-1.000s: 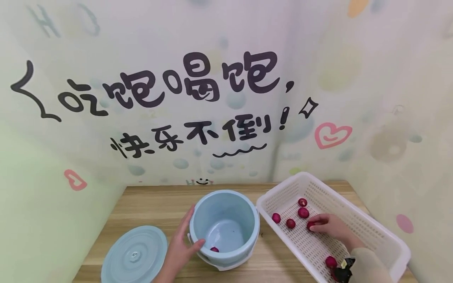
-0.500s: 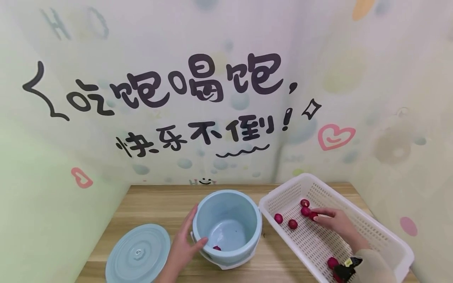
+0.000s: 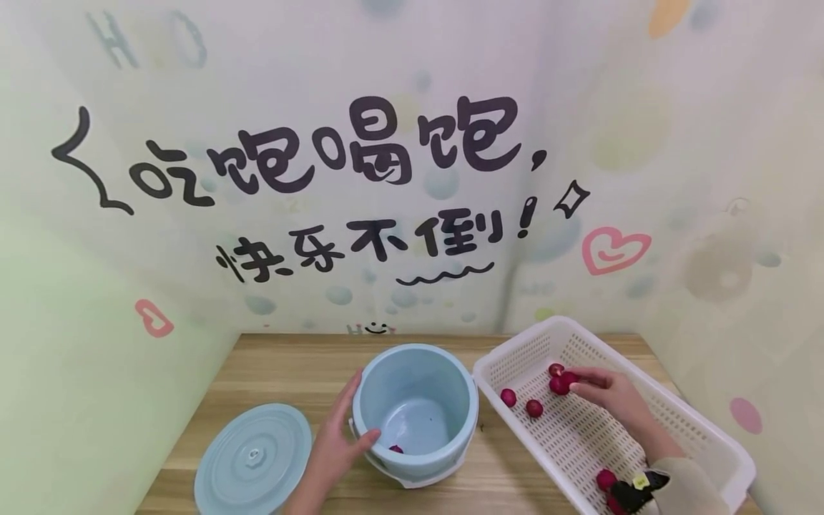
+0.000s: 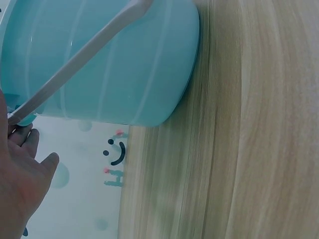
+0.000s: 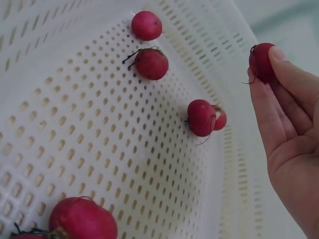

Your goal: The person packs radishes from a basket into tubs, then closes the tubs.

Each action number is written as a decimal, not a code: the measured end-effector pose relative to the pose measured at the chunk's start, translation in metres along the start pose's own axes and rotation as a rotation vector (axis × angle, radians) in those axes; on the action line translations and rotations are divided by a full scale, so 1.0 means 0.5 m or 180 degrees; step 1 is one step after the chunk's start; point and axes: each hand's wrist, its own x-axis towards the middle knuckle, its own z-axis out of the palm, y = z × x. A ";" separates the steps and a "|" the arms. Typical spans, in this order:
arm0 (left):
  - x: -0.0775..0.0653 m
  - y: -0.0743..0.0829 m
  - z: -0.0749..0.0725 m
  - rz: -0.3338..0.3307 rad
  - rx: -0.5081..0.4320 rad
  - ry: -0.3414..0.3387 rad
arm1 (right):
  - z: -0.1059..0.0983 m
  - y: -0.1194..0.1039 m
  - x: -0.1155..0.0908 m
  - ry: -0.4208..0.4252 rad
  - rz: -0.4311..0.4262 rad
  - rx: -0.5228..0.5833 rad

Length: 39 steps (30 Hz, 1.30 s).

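My right hand [image 3: 614, 400] pinches a small red radish [image 5: 262, 62] between thumb and fingers, raised above the floor of a white slotted basket [image 3: 702, 445]. Two radishes [image 5: 200, 118] lie together nearby in the basket. A light blue bucket [image 3: 430, 469] stands upright, uncovered, to the left of the basket. My left hand [image 3: 333, 440] holds the bucket's left side at the rim, the thumb at the front and the fingers along the outer wall. One radish [image 3: 395, 449] shows inside the bucket, near its front wall. In the left wrist view, the fingers reach past the bucket's grey handle [image 4: 75, 64].
The round blue lid [image 3: 254, 454] lies on the wooden table [image 3: 283, 372] at the left. More radishes [image 3: 606, 479] are at the basket's near end, partly behind the sleeve [image 3: 692, 486]. A printed wall [image 3: 386, 64] closes off the back.
My right hand lifts the pinched radish slightly and shifts it toward the basket's far end. The head view drifts a little, moving everything rightward. My left hand stays on the bucket.
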 end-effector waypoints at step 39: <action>0.001 0.000 -0.001 -0.0017 0.0027 0.0000 | 0.039 -0.115 0.023 -0.0115 -0.0598 0.0243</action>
